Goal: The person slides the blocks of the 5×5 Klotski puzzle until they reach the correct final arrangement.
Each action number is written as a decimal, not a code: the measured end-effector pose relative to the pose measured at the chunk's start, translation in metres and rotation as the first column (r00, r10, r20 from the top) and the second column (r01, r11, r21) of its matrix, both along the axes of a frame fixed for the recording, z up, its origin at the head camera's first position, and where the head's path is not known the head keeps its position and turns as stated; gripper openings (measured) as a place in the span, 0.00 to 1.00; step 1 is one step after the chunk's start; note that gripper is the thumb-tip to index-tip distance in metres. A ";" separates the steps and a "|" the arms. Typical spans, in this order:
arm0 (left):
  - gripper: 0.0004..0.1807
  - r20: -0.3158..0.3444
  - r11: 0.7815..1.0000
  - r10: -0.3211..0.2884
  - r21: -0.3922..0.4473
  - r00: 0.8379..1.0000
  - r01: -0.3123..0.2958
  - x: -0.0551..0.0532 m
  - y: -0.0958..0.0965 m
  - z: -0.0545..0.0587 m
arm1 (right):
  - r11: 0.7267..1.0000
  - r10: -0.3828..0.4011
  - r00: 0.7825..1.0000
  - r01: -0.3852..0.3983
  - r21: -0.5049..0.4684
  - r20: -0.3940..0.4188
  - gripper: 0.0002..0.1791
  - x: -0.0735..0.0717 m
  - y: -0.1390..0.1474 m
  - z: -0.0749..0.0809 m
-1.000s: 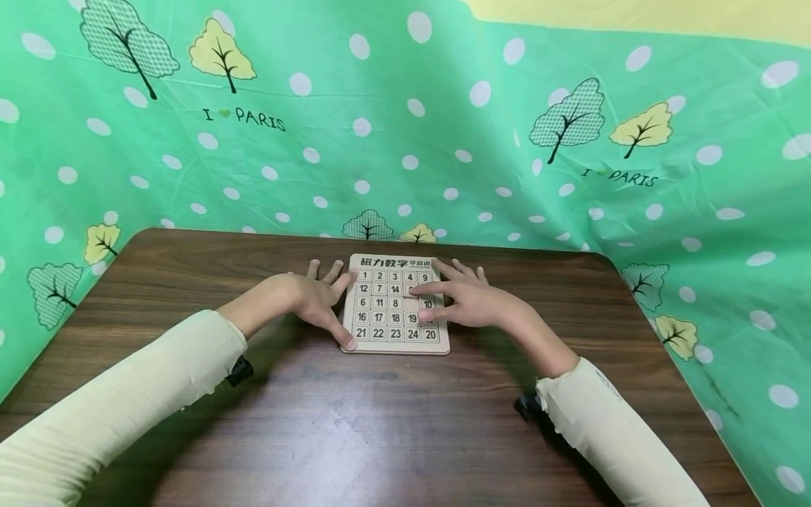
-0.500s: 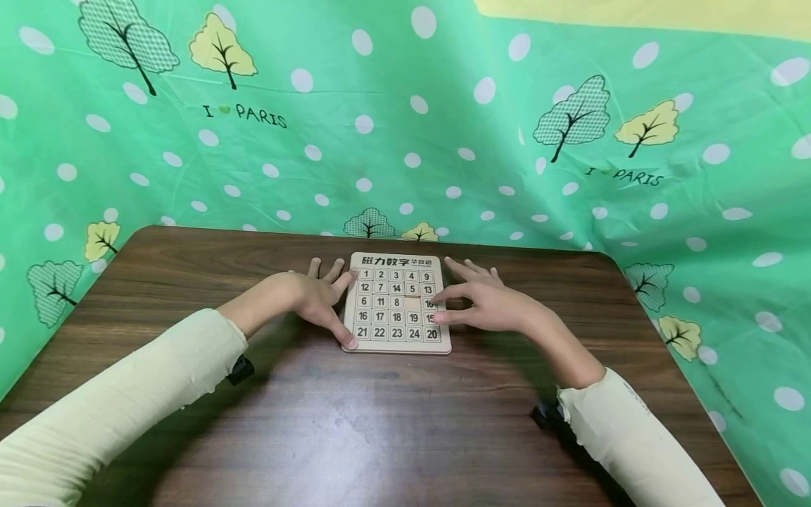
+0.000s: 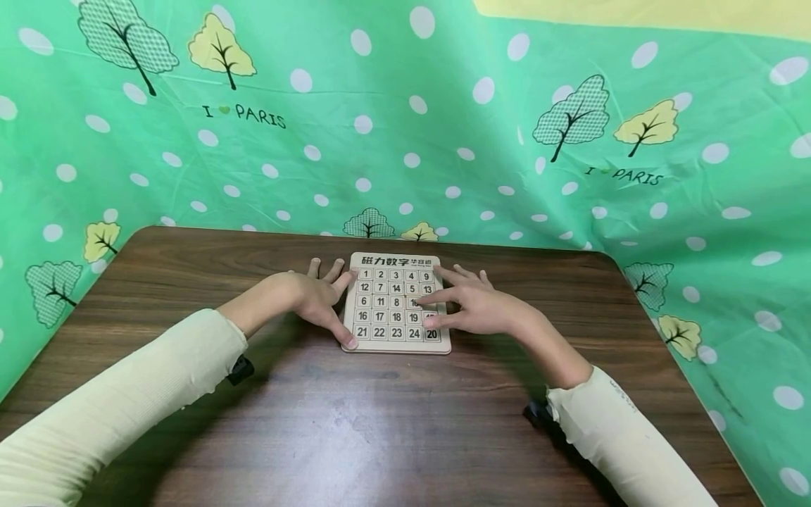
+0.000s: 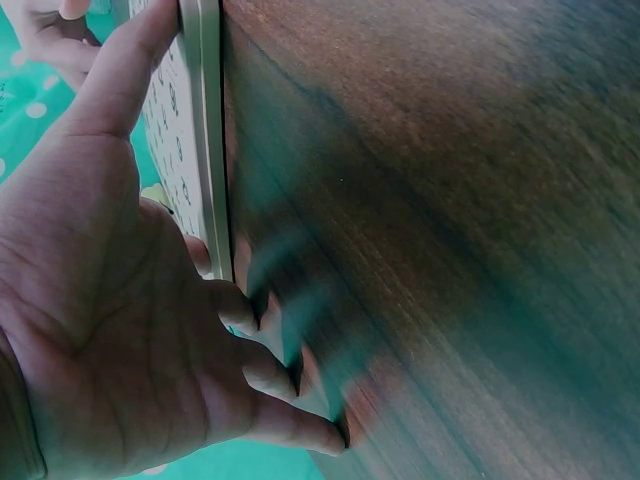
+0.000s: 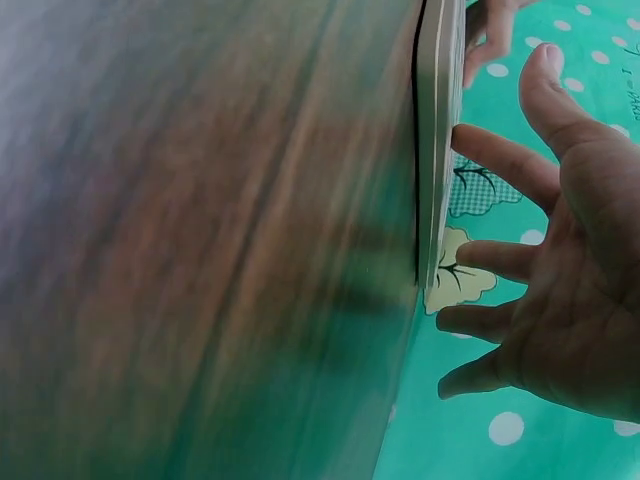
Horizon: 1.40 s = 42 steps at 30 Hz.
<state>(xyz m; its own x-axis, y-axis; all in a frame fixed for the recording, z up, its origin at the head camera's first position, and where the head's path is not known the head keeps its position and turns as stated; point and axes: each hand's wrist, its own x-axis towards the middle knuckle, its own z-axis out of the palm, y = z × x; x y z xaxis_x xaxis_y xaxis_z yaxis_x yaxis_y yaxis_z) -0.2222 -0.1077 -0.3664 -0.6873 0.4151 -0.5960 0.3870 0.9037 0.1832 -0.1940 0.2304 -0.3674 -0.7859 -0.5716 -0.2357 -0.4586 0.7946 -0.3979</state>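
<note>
A pale wooden sliding number puzzle (image 3: 395,346) lies flat on the table in the head view, its rows of numbered tiles facing up under a printed title. My left hand (image 3: 310,297) is spread at its left side, thumb on the lower left corner and index finger at the upper left edge. In the left wrist view, the other fingers (image 4: 300,428) reach down to the tabletop. From the right, my right hand (image 3: 481,304) reaches over the board. Its straight index fingertip touches the number tile (image 3: 410,302) right of tile 8, and the thumb is over the right column, partly covering tiles there.
The dark wood-grain table (image 3: 355,436) extends around the puzzle. Behind it and at both sides hangs a green cloth (image 3: 405,127) with white dots and printed trees. Dark wrist devices (image 3: 239,370) show under both cuffs.
My right hand drew back to the right, then moved left again. The tile under its index finger slid left from the right column into the gap beside tile 8. The left hand stayed in place.
</note>
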 end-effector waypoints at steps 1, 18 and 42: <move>0.85 -0.002 1.000 -0.001 0.000 1.000 0.001 0.000 0.000 0.000 | 1.000 0.000 1.000 0.000 0.002 0.000 0.30 0.000 -0.001 0.000; 0.85 0.008 1.000 -0.003 -0.014 1.000 0.003 0.001 0.001 0.000 | 0.999 -0.040 0.998 0.040 0.009 -0.056 0.34 -0.007 0.006 -0.002; 0.86 0.015 1.000 0.007 -0.008 1.000 -0.007 0.000 0.001 0.001 | 0.999 -0.041 0.999 0.041 -0.006 -0.032 0.23 -0.001 0.005 0.003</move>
<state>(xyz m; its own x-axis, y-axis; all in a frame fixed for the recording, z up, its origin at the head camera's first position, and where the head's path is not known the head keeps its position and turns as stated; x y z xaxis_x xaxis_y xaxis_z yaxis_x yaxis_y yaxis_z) -0.2223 -0.1063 -0.3654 -0.6810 0.4053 -0.6099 0.3778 0.9079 0.1814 -0.1948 0.2358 -0.3643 -0.8156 -0.5402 -0.2071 -0.4385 0.8107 -0.3878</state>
